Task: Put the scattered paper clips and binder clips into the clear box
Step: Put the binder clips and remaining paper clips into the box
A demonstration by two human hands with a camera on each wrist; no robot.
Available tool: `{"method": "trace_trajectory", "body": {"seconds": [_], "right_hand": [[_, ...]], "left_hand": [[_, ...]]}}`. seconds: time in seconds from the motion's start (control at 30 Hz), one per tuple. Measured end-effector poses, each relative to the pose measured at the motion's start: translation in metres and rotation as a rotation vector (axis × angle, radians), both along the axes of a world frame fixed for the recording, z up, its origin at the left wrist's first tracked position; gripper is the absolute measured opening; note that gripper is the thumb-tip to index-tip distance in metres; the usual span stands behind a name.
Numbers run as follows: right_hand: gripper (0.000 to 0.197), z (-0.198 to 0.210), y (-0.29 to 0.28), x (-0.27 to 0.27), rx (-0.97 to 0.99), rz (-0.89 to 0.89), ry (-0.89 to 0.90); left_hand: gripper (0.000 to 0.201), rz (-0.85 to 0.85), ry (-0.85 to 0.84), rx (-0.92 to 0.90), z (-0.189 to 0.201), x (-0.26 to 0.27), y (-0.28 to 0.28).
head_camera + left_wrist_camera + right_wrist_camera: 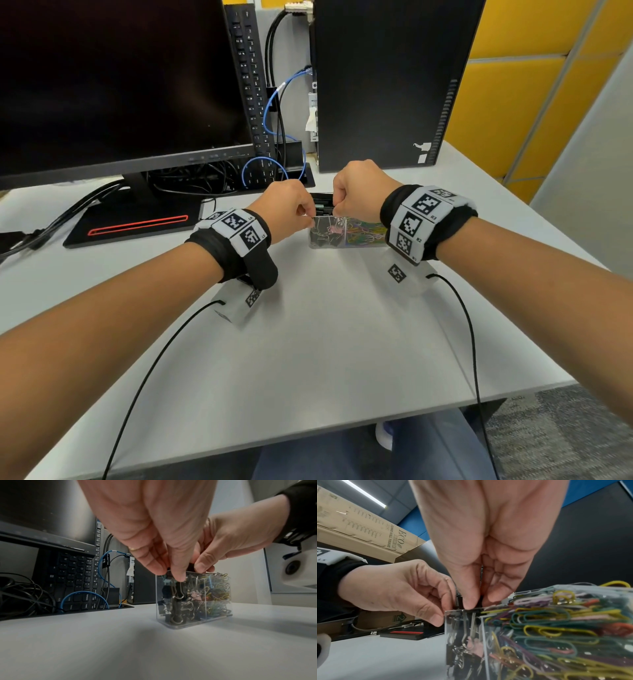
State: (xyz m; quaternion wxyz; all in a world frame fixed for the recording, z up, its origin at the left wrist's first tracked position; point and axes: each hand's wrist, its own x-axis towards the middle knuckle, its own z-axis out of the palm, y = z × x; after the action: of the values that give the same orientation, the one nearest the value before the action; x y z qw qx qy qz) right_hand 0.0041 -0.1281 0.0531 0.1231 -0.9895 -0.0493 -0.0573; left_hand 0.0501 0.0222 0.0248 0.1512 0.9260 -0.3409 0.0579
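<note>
At the rim of the box (346, 236) on the desk (308, 342), my left hand (284, 209) and right hand (359, 192) both pinch with curled fingers a black clip (481, 599), probably so one steadies it while the other pulls it free.
</note>
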Motion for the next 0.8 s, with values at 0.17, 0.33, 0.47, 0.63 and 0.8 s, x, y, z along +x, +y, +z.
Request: {"method": "trace_trajectory", "body": {"seconds": [0.17, 0.33, 0.47, 0.63, 0.8], "right_hand": [[0.017, 0.000, -0.004, 0.001, -0.004, -0.016, 0.035], [0.018, 0.006, -0.025, -0.001, 0.136, -0.027, -0.003], [0.020, 0.009, -0.041, -0.005, 0.155, -0.061, 0.040], [0.011, 0.009, -0.040, -0.021, 0.188, -0.015, 0.066], [0.017, -0.009, -0.024, -0.032, -0.047, 0.079, 0.255]], "left_hand": [[0.016, 0.006, 0.010, -0.036, 0.000, 0.000, 0.001], [0.022, -0.009, -0.004, -0.063, 0.000, 0.002, 0.002], [0.027, -0.047, -0.046, -0.076, -0.004, 0.001, -0.001], [0.028, -0.122, -0.093, -0.038, -0.007, 0.001, -0.012], [0.022, -0.097, -0.080, -0.042, -0.002, 0.000, -0.019]]}}
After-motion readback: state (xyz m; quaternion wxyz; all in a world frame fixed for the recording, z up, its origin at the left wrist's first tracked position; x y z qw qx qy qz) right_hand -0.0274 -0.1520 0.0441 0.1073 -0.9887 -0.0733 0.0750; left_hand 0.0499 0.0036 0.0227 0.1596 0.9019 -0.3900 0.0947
